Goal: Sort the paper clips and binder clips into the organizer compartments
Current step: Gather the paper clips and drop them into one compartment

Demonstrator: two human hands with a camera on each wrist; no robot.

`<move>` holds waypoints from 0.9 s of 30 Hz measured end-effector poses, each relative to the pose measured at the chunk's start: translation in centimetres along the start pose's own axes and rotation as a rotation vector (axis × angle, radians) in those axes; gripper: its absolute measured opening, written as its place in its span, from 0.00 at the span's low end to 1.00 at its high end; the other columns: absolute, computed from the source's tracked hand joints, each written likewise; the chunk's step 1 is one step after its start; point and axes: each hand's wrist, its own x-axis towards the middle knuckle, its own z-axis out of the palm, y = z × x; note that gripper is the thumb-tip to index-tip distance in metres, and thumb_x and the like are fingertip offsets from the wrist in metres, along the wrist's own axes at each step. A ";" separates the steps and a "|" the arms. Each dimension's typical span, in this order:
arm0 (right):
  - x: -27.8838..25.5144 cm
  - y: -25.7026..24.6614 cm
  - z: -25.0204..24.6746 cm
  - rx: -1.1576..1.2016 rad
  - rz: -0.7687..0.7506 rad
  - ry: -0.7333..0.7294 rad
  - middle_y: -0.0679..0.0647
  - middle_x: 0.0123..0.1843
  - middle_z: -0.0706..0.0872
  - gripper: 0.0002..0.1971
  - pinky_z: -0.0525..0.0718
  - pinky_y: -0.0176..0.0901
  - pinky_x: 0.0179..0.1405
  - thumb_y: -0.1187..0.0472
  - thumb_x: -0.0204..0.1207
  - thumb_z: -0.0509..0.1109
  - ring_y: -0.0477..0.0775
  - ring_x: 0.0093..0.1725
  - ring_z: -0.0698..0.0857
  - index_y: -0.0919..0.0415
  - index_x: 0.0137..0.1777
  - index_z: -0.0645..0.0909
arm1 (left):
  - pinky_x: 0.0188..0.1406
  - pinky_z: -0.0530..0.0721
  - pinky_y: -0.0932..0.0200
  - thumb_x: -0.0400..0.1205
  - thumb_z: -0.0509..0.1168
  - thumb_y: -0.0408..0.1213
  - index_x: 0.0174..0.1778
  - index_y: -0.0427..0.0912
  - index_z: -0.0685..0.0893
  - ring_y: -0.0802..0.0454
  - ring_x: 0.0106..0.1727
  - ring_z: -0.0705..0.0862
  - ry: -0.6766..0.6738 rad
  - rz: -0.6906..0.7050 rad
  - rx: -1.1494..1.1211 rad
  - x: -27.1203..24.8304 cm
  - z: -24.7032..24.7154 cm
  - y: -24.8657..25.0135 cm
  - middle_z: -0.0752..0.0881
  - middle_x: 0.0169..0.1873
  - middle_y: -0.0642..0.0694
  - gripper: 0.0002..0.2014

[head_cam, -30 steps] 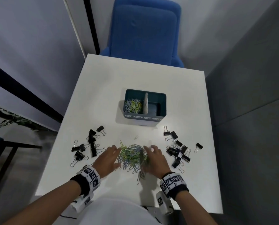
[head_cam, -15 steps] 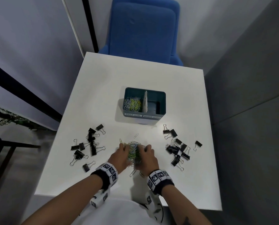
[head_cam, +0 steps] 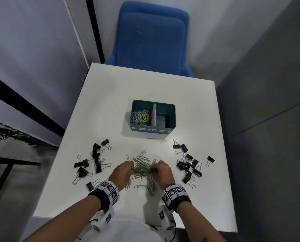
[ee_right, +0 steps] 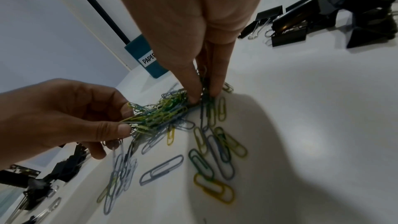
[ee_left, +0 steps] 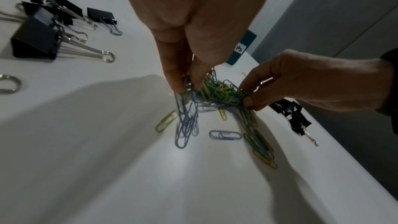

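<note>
A bunch of coloured paper clips is lifted just above the white table, pinched from both sides. My left hand grips its left end, my right hand its right end. In the left wrist view the left fingertips pinch the paper clip bunch, and chains of clips dangle below. Loose paper clips lie on the table under the hands. The teal organizer stands beyond, with paper clips in its left compartment. Black binder clips lie in a left group and a right group.
A white divider splits the organizer; its right compartment shows a bare floor. A blue chair stands behind the table's far edge. Grey partition walls close in on the left and right.
My hands swept the spread paper clips together from both sides, pinched the pile and raised it. Several clips dropped or stayed on the table near me.
</note>
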 end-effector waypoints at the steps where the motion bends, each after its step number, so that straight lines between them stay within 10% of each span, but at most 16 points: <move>1: -0.1 0.1 -0.2 0.004 -0.007 0.014 0.54 0.44 0.83 0.06 0.82 0.42 0.41 0.63 0.75 0.71 0.56 0.41 0.84 0.56 0.47 0.89 | 0.36 0.75 0.54 0.77 0.64 0.27 0.44 0.44 0.76 0.46 0.39 0.79 0.019 0.002 -0.023 -0.1 -0.4 0.1 0.80 0.40 0.47 0.07; 19: -2.0 -1.4 -5.2 0.060 -0.111 0.137 0.49 0.37 0.92 0.06 0.85 0.38 0.40 0.66 0.71 0.74 0.45 0.36 0.87 0.57 0.39 0.91 | 0.29 0.73 0.71 0.80 0.68 0.32 0.43 0.44 0.83 0.63 0.30 0.78 0.433 0.198 -0.273 6.4 -15.5 8.1 0.82 0.34 0.55 0.02; 27: -0.3 -5.5 -11.1 0.089 -0.172 0.211 0.48 0.38 0.92 0.04 0.84 0.32 0.45 0.66 0.70 0.78 0.42 0.36 0.86 0.57 0.41 0.92 | 0.45 0.85 0.53 0.77 0.73 0.36 0.46 0.43 0.87 0.49 0.42 0.85 0.361 0.107 -0.193 12.6 -18.0 7.8 0.88 0.42 0.47 0.04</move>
